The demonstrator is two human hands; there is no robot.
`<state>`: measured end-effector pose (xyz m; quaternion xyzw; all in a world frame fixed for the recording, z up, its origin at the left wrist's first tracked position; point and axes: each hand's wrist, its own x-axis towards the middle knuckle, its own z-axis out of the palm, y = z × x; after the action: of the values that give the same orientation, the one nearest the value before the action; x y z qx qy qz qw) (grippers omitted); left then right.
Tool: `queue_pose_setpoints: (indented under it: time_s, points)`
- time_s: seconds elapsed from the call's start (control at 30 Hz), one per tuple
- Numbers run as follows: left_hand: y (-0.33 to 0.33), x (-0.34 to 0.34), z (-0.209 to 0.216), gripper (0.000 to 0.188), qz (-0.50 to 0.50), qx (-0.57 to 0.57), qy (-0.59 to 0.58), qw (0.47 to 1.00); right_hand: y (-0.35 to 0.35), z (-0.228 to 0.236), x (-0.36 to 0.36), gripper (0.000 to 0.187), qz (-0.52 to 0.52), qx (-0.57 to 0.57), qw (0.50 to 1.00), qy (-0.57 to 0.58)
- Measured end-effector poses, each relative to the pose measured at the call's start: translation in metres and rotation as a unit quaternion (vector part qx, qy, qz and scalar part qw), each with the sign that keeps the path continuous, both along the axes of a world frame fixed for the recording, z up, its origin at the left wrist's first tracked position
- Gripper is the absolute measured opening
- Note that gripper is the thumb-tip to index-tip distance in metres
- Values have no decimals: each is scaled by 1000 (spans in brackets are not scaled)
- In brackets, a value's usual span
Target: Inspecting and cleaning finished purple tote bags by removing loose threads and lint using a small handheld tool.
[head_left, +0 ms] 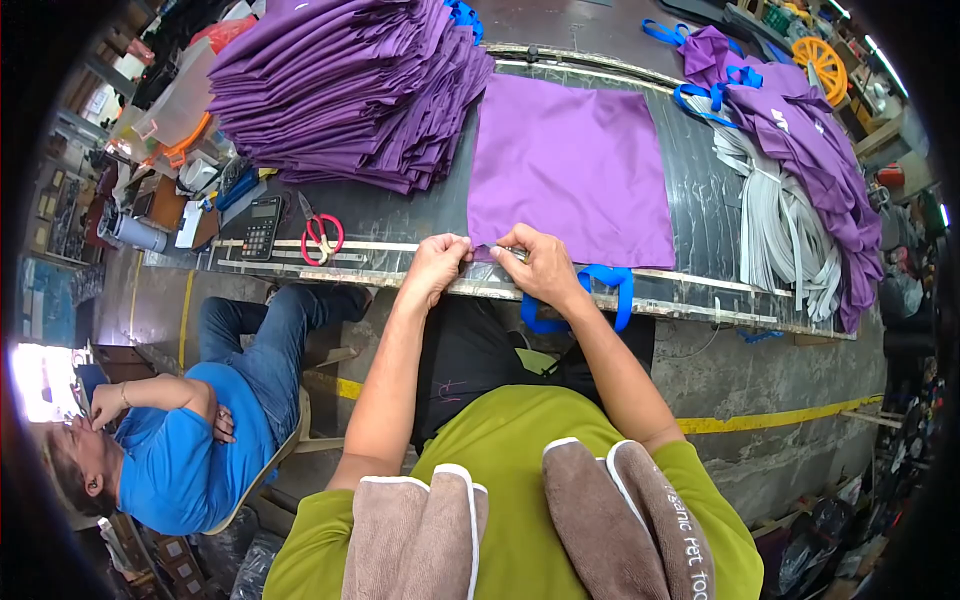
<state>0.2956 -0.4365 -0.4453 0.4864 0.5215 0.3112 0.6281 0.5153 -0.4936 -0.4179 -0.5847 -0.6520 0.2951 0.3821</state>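
At edge of table [400, 215]: left hand [437, 265] pinches purple cloth [570, 170] corner; right hand [543, 265] alongside, grasp partly hidden, cannot tell.

A squarish purple cloth [570, 170] lies spread, lightly wrinkled, on the table [400, 215].

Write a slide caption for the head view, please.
A purple cloth with left hand and right hand at its near edge.

The cloth [570, 165] lies on the table [395, 218]. Left of the cloth sits a fabric stack [340, 95]; scissors [322, 240], then a calculator [263, 228], lie left of the cloth's near part. To the cloth's right lies a strap bundle [785, 230], apparently partly under a fabric heap [840, 190]. A ribbon [626, 300] is at the cloth's near edge.
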Motion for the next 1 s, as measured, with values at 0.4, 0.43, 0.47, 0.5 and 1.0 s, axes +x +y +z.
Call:
queue_pose_setpoints:
  time_s: [0.4,0.43,0.47,0.5,1.0]
  points:
    - [-4,4,1,29,2,-10,-39,999,9,-5,-5,31,-4,-19,1000,-22]
    - [-4,4,1,29,4,-6,-43,999,8,-4,-5,31,-4,-20,1000,-22]
    - [-4,3,1,29,5,-7,-43,999,8,-3,-6,31,0,-18,1000,-25]
    - [-4,3,2,29,1,-10,-43,999,8,-2,-6,31,3,-16,1000,-27]
    - [-2,9,3,18,11,64,-62,996,19,-17,3,24,22,31,999,-13]
